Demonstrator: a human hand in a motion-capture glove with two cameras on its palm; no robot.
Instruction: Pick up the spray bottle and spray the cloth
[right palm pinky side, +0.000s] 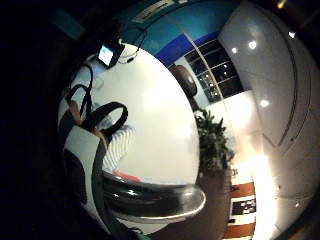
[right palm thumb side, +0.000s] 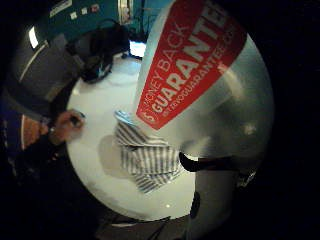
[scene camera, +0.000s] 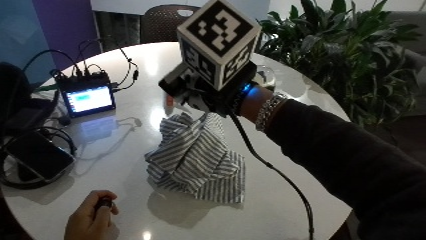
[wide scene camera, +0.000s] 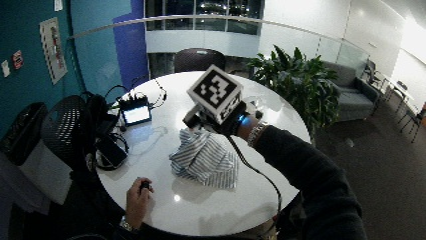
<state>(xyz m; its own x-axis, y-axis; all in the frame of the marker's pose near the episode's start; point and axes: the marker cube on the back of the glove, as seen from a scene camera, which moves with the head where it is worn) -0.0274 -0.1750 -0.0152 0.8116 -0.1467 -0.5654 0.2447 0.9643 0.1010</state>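
A striped grey-and-white cloth (scene camera: 196, 160) lies bunched in the middle of the round white table (scene camera: 153, 60). My gloved right hand (scene camera: 213, 97) hovers just above the cloth's far edge and grips the spray bottle. The bottle's clear body (scene camera: 265, 75) shows behind the wrist. In the thumb side palm view the bottle (right palm thumb side: 210, 85), pale with a red "money back guarantee" label, fills the picture close to the palm, with the cloth (right palm thumb side: 147, 160) on the table below it. The cloth (right palm pinky side: 120, 145) also shows beyond the glove straps in the little finger side view.
A bare left hand (scene camera: 90, 220) rests at the table's near edge, holding a small black object. A small device with a lit screen (scene camera: 86, 97) and cables stands at the far left, a phone (scene camera: 33, 157) nearer. A large plant (scene camera: 333, 50) stands beyond the table's right side.
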